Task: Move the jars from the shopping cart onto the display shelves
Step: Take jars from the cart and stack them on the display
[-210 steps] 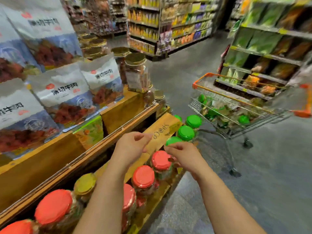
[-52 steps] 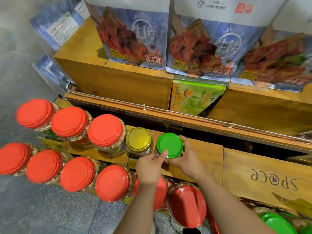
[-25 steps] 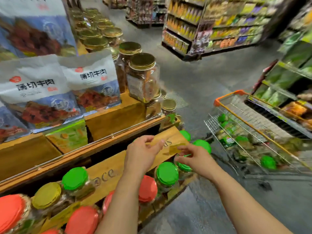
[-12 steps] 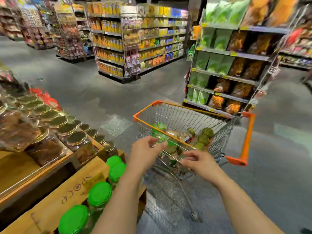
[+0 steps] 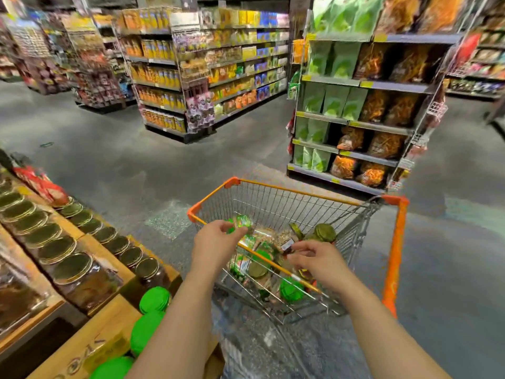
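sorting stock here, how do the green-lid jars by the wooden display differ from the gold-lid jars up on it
The green-lid jars have bright green lids and sit low at the front of the wooden display; the gold-lid jars have dark gold metallic lids and stand higher up. The green-lid jars form a short line; the gold-lid jars fill several long rows. Both stand upright with lids on.

I see the wire shopping cart (image 5: 276, 206) holding green-lidded jars (image 5: 291, 289) beneath my fingers (image 5: 296, 255); more stand on the wooden shelf (image 5: 90, 340).

Both arms extended forward; left hand (image 5: 216, 243) and right hand (image 5: 318, 259) loosely curled, holding nothing.
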`<state>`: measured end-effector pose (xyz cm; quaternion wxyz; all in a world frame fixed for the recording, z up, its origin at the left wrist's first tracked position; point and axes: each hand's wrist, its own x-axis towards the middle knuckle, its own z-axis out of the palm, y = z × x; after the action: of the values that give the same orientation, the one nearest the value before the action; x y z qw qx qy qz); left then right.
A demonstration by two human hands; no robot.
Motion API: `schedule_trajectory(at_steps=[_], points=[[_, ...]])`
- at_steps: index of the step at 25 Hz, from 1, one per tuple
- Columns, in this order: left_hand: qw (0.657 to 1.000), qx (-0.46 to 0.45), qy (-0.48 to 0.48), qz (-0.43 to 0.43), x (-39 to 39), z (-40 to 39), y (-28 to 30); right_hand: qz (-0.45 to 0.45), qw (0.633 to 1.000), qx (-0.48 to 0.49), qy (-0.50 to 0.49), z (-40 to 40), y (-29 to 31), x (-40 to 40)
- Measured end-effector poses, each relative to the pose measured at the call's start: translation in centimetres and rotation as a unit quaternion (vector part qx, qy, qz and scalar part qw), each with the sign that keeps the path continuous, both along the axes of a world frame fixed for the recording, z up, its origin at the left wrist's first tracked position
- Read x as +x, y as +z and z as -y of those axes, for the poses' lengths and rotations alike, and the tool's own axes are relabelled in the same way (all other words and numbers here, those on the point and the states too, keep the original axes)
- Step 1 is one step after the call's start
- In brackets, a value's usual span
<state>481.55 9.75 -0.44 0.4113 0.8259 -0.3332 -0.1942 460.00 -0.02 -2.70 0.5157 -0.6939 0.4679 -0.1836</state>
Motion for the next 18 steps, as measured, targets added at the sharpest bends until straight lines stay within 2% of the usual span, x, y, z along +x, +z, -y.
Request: schedule_trajectory(at_steps=[2,9,16,18], points=[[1.000,-0.005,0.003,-0.020,2.2,3.4,-1.2,-0.007,1.000,0.003,0.016,2.8,0.0,1.8],[0.982,0.009,0.055,-0.182,9.1,14.8,-6.3,-0.016,0.999,0.046,-0.003,12.3,-2.5,8.7],[0.962,0.106,0.098,-0.230,15.3,23.4,-15.9,-0.072,0.993,0.089,0.038,24.3,-9.7,15.6],[0.946,0.126,0.133,-0.269,16.7,25.6,-18.2,-0.088,0.990,0.093,0.056,27.5,-12.7,18.2]])
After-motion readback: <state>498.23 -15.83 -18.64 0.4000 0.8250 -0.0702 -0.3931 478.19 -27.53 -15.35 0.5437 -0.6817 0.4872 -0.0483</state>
